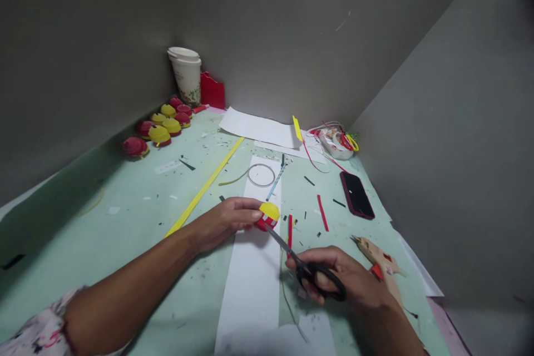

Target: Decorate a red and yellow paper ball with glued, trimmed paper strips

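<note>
Between the thumb and fingers of my left hand (pixel 233 216) is a small round paper craft piece (pixel 270 212), ribbed yellow on top and red below with pale patches. My right hand (pixel 334 275) grips a pair of scissors (pixel 287 247) by the black handles. The scissor tips reach the red underside of the piece; whether the blades are cutting into it I cannot tell. Beneath both lies a long white paper strip (pixel 254 283). A red paper strip (pixel 290 228) lies just beyond the blades, and a thin olive strip (pixel 287 300) curls beside my right hand.
Several red and yellow paper pieces (pixel 159 135) stand at the left near a white paper cup (pixel 186 75). A yellow strip (pixel 208 183) crosses the green table. To the right lie a phone (pixel 357 194) and a glue gun (pixel 379 264). White sheets (pixel 262 128) lie at the back.
</note>
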Available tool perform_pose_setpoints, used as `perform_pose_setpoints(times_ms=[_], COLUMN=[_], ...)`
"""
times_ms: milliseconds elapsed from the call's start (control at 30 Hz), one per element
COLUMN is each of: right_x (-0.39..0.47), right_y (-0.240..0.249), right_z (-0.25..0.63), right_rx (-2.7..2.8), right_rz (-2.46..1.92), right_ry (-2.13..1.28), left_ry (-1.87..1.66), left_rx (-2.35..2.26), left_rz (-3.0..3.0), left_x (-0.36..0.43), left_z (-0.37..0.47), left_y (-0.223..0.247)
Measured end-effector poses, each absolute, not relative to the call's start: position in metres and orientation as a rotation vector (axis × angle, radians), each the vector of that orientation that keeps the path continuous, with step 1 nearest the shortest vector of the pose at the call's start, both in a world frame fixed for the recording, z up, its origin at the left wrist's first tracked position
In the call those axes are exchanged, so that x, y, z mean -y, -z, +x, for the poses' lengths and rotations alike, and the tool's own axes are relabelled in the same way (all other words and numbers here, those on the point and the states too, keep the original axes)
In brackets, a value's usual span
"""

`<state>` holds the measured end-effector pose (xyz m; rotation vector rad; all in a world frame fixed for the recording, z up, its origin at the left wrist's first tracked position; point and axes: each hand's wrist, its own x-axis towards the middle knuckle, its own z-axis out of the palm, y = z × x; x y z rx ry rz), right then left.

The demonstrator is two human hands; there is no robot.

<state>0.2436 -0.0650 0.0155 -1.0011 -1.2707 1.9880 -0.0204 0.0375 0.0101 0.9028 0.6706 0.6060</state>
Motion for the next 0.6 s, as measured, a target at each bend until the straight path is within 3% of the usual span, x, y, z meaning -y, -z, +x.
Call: perform_pose_setpoints(times_ms=[600], right_x=[0.0621], right_y=[-0.0134], right_z=[0.2401], right_rx=[1.262], right_rz=[-1.004], right_ry=[-2.008], left_ry=[-0.591], left_rx=[-0.658], left_rz=[0.942], left_x=[-0.0366], left_z=[-0.0210], left_y=[-0.0108])
